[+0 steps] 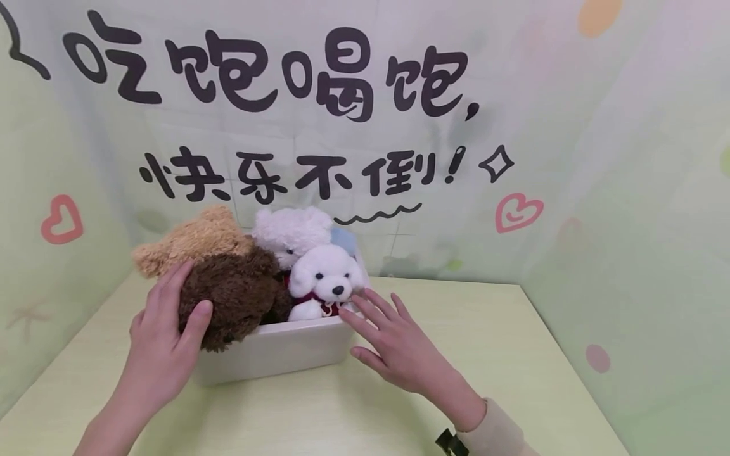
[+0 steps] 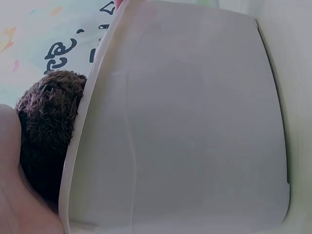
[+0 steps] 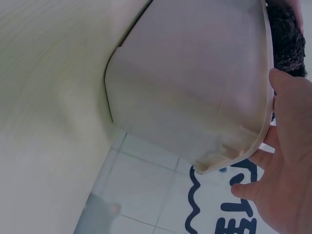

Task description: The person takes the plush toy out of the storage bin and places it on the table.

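Observation:
A white box (image 1: 274, 351) on the table is filled with plush toys. My left hand (image 1: 162, 335) rests against the side of a dark brown plush toy (image 1: 230, 297), thumb and fingers spread over its fur. That toy bulges over the box's near left rim; the left wrist view shows it beside my palm. My right hand (image 1: 399, 342) is at the right end of the box, fingers fairly straight and spread, fingertips right at the rim beside a white plush dog (image 1: 327, 282). The right wrist view shows the thumb along this rim.
Behind the brown toy lies a tan plush toy (image 1: 196, 237), reaching past the box's left end. A white fluffy plush toy (image 1: 293, 231) sits behind the dog, with something light blue (image 1: 344, 239) at its right. Printed cloth walls (image 1: 456, 247) stand behind and beside the pale table (image 1: 456, 329).

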The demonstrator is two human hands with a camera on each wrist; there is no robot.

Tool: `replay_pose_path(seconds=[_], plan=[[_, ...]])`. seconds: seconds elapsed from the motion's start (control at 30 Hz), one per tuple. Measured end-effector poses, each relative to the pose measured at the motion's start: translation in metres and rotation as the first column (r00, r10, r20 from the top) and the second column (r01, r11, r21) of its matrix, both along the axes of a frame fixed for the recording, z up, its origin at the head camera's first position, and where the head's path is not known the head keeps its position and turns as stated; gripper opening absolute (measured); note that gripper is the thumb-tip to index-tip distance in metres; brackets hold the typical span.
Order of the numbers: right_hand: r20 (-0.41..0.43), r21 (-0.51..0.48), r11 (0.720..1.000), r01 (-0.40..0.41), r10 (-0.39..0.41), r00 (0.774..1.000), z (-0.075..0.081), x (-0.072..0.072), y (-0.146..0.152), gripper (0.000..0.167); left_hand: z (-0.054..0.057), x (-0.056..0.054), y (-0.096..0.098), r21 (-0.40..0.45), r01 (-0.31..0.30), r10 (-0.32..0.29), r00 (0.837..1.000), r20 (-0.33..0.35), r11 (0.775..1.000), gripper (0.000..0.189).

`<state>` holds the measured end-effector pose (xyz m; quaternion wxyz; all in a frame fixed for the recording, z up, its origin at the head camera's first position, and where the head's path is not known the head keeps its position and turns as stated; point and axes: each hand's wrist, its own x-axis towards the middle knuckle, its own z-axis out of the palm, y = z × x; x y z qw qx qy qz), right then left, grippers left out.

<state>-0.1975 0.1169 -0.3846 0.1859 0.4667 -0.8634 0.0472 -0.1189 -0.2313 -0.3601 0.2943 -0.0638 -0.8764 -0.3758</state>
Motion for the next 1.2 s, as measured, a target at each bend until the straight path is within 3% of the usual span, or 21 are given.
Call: replay_pose_path(seconds=[0.67,0.93,1.1,1.2], plan=[[-0.037,-0.028,0.999,0.034,-0.035,0.999,-0.004,0.009,0.0,0.063,0.0,-0.035,-0.014,0.035,0.101,-0.098,0.993,-0.07,0.994,0.057],[-0.068,-0.039,0.999,0.022,-0.025,0.997,-0.006,0.008,0.003,0.059,-0.001,-0.041,-0.012,0.05,0.126,-0.122,0.99,-0.076,0.991,0.057],[-0.154,-0.133,0.991,-0.026,0.005,0.988,-0.004,0.001,0.002,0.058,-0.003,-0.041,-0.009,0.044,0.136,-0.131,0.987,-0.095,0.99,0.059],[-0.211,-0.244,0.967,-0.074,0.022,0.977,0.001,-0.006,-0.001,0.054,-0.004,-0.042,-0.007,0.044,0.137,-0.133,0.987,-0.09,0.99,0.06]])
